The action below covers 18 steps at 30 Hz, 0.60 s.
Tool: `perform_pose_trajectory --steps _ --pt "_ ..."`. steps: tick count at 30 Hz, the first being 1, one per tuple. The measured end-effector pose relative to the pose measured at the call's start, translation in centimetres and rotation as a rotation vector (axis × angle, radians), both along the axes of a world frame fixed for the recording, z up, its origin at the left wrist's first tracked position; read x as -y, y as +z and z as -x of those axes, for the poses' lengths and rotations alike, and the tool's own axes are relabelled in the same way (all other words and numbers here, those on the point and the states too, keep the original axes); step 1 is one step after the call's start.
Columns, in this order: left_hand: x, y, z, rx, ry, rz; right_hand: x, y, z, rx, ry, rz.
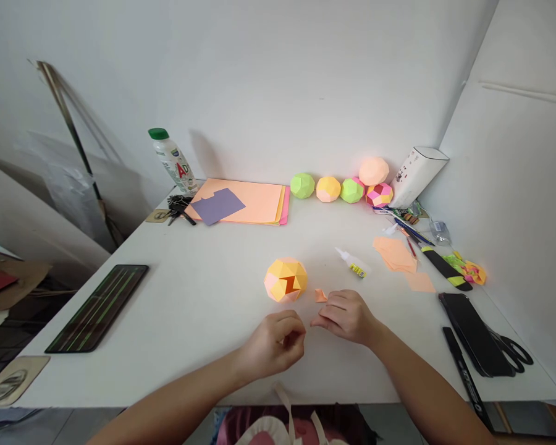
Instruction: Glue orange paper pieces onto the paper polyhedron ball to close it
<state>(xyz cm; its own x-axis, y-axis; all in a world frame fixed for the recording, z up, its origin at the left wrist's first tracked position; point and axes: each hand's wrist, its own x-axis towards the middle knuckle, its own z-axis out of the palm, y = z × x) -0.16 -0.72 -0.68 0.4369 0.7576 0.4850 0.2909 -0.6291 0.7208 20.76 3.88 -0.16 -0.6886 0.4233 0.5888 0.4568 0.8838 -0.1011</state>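
Observation:
My left hand is closed near the front of the white table, fingertips and thumb curled together; anything between them is hidden. Just right of it my right hand is closed too, its thumb pointing left and its fingers bent. Against or just beyond those fingers sits a small folded orange paper piece; whether they touch it I cannot tell. Beyond both hands rests a yellow and peach faceted paper ball with a dark orange opening in its side. A small white glue bottle with a yellow label lies farther back.
At the back stand several paper balls and stacked coloured sheets. Peach squares, a cutter knife, scissors and a black marker lie right. A dark phone-like slab and a bottle are left.

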Motion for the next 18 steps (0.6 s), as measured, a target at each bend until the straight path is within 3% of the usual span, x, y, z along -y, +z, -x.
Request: perform_pose_trajectory --steps 5,18 --pt "-0.07 -0.41 -0.03 0.049 0.012 0.042 0.05 -0.22 0.02 0.023 0.016 -0.001" --pt "-0.2 -0.81 -0.01 0.005 0.009 -0.037 0.31 0.01 0.5 0.021 0.035 -0.027"
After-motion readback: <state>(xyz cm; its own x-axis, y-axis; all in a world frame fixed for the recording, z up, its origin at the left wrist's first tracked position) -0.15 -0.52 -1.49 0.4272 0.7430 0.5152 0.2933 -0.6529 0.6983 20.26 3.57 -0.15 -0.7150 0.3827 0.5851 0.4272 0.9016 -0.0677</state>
